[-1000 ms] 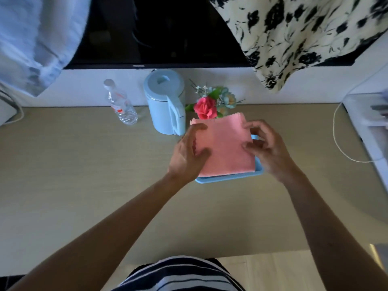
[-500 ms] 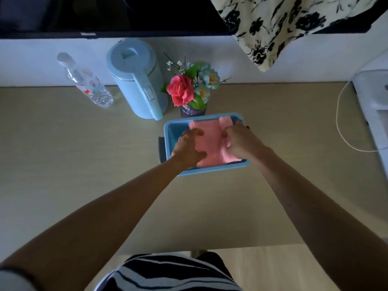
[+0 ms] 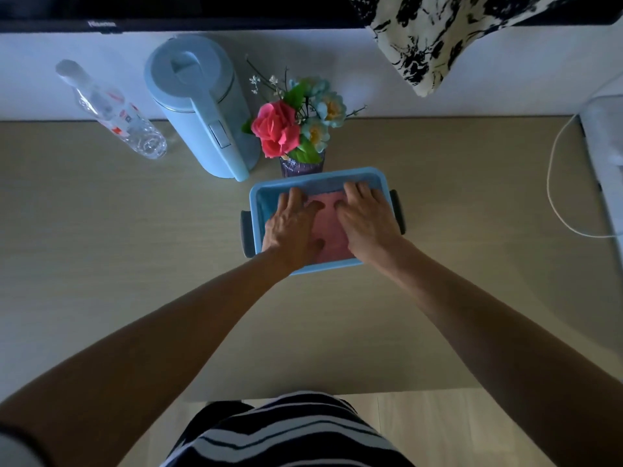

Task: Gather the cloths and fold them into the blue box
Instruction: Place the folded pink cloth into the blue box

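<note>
A blue box (image 3: 258, 200) with dark side handles stands in the middle of the beige table. A folded pink cloth (image 3: 329, 224) lies flat inside it. My left hand (image 3: 292, 224) rests palm down on the cloth's left part, fingers spread. On the cloth's right part my right hand (image 3: 365, 219) lies the same way. Both hands hide most of the cloth. A floral black-and-cream cloth (image 3: 424, 38) hangs from above at the upper right.
Just behind the box stands a vase of flowers (image 3: 296, 129). A pale blue kettle (image 3: 202, 106) and a clear plastic bottle (image 3: 114, 111) are at the back left. A white cable (image 3: 553, 183) and a white device (image 3: 606, 156) lie at the right edge.
The pink cloth went from held above the box down into it. Both hands moved from gripping its edges to lying flat on it.
</note>
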A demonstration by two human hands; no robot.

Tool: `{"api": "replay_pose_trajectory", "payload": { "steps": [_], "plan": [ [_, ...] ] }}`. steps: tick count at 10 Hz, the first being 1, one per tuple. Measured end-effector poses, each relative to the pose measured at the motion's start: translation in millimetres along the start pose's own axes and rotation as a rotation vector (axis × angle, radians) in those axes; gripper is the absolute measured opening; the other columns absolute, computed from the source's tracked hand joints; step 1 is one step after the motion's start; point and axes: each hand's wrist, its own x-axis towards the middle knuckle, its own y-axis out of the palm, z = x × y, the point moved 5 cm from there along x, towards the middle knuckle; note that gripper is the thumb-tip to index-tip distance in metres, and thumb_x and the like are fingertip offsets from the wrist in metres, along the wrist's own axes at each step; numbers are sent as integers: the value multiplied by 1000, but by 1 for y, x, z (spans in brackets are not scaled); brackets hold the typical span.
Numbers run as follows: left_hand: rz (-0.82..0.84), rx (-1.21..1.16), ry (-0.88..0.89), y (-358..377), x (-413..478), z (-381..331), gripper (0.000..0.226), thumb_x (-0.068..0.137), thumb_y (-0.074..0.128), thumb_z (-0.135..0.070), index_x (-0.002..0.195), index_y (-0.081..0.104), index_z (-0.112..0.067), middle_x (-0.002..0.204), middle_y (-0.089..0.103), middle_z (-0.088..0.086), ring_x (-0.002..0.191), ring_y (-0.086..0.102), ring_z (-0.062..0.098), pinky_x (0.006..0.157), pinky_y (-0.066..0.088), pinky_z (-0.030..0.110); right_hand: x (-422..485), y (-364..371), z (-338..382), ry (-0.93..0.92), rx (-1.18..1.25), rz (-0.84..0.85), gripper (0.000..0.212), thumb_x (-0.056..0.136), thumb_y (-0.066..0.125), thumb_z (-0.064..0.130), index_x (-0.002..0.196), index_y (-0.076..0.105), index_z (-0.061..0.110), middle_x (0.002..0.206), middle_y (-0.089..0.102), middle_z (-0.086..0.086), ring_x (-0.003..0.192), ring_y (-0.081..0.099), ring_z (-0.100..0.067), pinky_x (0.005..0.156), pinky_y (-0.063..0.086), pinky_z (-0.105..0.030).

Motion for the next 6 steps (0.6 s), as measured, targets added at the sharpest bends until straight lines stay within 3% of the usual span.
{"api": "replay_pose_trajectory", "payload": {
  "steps": [1,2,5,6],
  "plan": [
    [115,84,125,9,7,-9,75,70,80,-50,137,56,-26,139,44,4,133,38,25,109,42,45,11,11,-7,-33,-107,133,32,87,63,13,119,68,14,140,43,-10,134,41,-32,117,30,-45],
    [224,161,141,22,16,-10,84,70,79,-55,141,50,-20,144,42,7,139,35,27,114,36,45,19,23,-14,-36,-161,179,31,95,53,15,123,66,15,146,42,-11,137,41,-31,117,29,-46],
    [287,257,141,30,24,-10,84,70,78,-54,140,47,-19,145,42,9,138,38,30,111,38,47,26,42,-9,-5,-142,235,40,95,56,18,135,55,16,145,46,-9,135,45,-30,115,33,-44],
    [228,80,60,15,11,-5,79,76,77,-49,142,46,-20,147,44,7,137,42,29,111,40,46,16,29,-11,31,-14,218,46,91,63,23,135,53,15,142,50,-10,133,47,-32,112,35,-44]
  ]
}}
